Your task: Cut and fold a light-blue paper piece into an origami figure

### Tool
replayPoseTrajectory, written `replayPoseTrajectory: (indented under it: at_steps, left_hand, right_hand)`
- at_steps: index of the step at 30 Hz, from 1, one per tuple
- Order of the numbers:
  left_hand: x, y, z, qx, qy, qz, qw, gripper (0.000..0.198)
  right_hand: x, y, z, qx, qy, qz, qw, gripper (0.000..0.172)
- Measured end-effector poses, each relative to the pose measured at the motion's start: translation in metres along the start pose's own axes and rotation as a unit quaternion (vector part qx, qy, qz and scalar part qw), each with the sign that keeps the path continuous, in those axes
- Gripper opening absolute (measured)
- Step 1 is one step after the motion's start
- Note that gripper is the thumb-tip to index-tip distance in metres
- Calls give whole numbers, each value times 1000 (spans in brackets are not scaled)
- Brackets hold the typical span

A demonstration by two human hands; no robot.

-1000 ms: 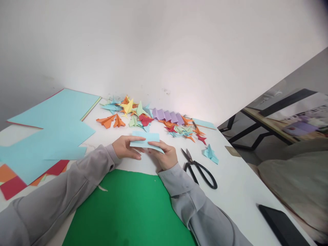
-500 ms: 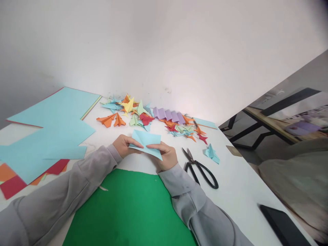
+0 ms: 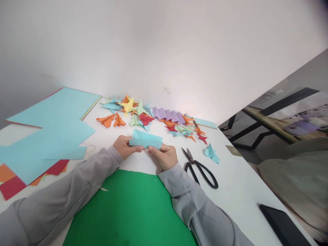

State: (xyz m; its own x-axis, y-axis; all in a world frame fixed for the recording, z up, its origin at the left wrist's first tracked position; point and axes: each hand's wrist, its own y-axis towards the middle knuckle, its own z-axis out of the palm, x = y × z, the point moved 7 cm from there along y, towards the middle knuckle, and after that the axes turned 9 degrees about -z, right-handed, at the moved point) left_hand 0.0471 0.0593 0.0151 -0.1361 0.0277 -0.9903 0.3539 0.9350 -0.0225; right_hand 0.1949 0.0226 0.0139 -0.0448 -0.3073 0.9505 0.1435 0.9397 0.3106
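Note:
Both hands hold a light blue folded paper [image 3: 146, 140] just above the white table [image 3: 238, 184]. My left hand [image 3: 125, 147] pinches its left end, thumb on top. At its right end my right hand [image 3: 164, 156] grips it with the fingers curled under. The paper is folded over into a narrow band with a flap standing up at the back. Grey sleeves cover both arms. A green sheet [image 3: 128, 212] lies under my forearms.
Black scissors [image 3: 201, 169] lie right of my right hand. A pile of folded paper figures [image 3: 151, 119] and a purple pleated strip [image 3: 167, 115] sit by the wall. Large light blue sheets [image 3: 48, 131] lie left. A dark phone [image 3: 280, 225] is near the right edge.
The blue paper was opened into a wider shape half a second ago and is now folded down into a narrow band. Both hands stayed in place.

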Motion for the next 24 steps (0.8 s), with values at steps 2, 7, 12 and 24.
replayPoseTrajectory:
  at_steps: [2,7,12,24]
  left_hand:
    - [1,0,-2,-31,-4,3,1000,21]
    - [-4,-3,-4,-78,-23,12,997,22]
    - [-9,-8,-3,-98,-18,-18,995,18]
    - [1,-7,-8,-133,-120,-23,983,39]
  right_hand:
    - [-6,-1,-2,-20,0,27,999,15]
    - [-15,-2,-5,-59,20,53,997,19]
    - [-14,-2,-2,-84,105,57,989,41]
    - [-14,-1,1,-52,52,35,997,21]
